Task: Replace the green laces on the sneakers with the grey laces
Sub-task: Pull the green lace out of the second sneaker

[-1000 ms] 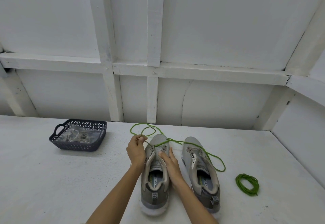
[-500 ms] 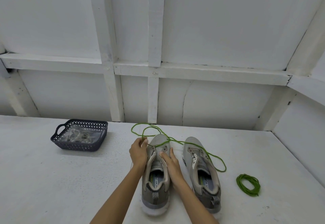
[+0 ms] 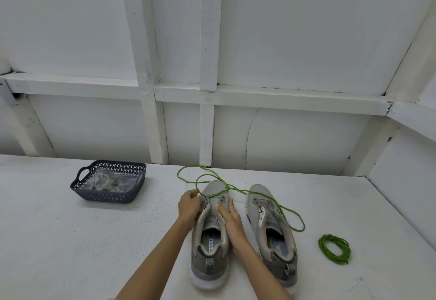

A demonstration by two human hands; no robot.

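The left hand (image 3: 190,206) pinches the thin, ropy green lace (image 3: 238,190) beside the grey mesh sneaker (image 3: 208,253); the right hand (image 3: 232,222) lies flat, fingers straight, against its tongue.

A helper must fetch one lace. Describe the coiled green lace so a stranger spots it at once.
On the white table, look right of the right sneaker. The coiled lace lies there alone on the tabletop. Unlike the other green lace, which trails in loose loops, it is wound into a small ring.
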